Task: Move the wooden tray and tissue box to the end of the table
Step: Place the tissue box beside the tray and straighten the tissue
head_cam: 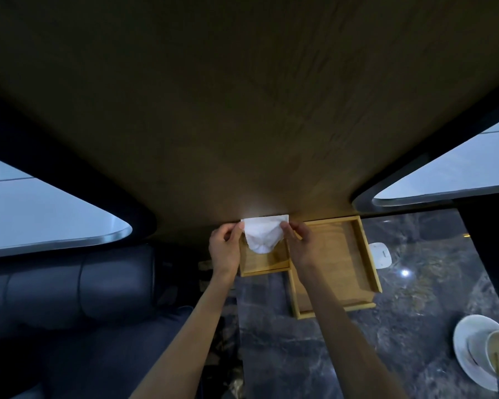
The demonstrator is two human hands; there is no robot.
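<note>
A small wooden tissue box (264,262) stands at the far end of the dark marble table (386,341), against a wooden wall panel. A white tissue (262,233) sticks up out of it. My left hand (224,251) pinches the tissue's left top corner and my right hand (301,244) pinches its right top corner. A shallow wooden tray (346,263) lies just right of the box, touching it, also against the wall. My right forearm crosses over the tray's near left corner.
A small white flat object (380,255) lies right of the tray. A white saucer with a cup and stick (486,358) sits at the near right. A dark padded seat (78,286) runs along the left. The wood panel (242,110) closes off the far end.
</note>
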